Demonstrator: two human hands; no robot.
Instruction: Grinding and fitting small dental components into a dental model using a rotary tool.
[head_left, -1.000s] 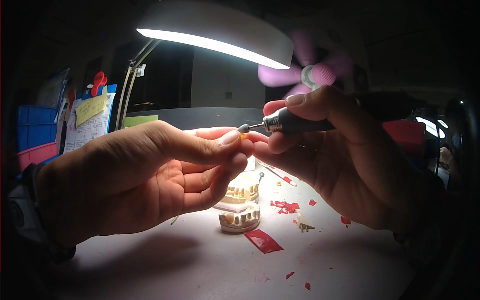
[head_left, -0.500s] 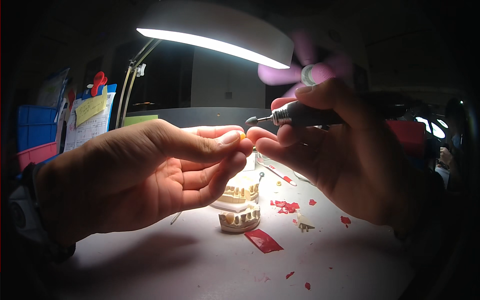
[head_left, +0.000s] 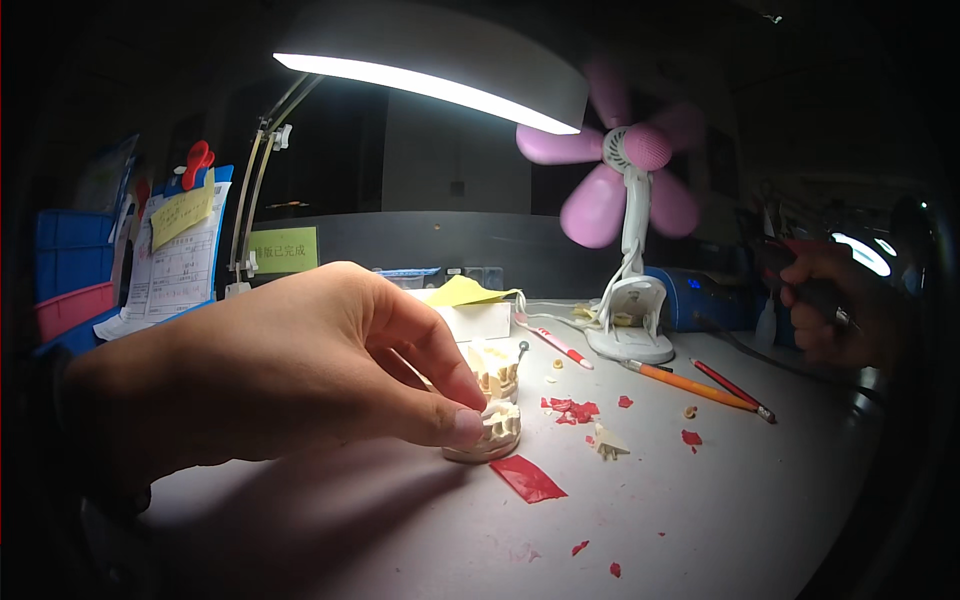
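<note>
My left hand [head_left: 300,370] reaches over the lower plaster dental model [head_left: 500,438], thumb and forefinger pinched together at its teeth. Whatever sits between those fingertips is hidden. Behind stands a second tooth model [head_left: 496,362], partly covered by my fingers. In the dim area at far right, my right hand [head_left: 845,318] is closed around a dark rotary handpiece [head_left: 816,292]; its tip cannot be made out. A red wax sheet [head_left: 527,480] lies just in front of the lower model.
Red wax scraps [head_left: 570,411] and a cream plaster piece [head_left: 608,442] lie right of the models. Farther right are an orange-handled tool [head_left: 695,385] and a red pencil [head_left: 733,388]. A pink fan [head_left: 632,340] stands behind, a lamp [head_left: 430,95] hangs overhead, and a clipboard [head_left: 180,240] stands left.
My left hand has come down from mid-air, where it pinched a small yellowish piece, to the lower model. My right hand has moved away to the far right with the handpiece.
</note>
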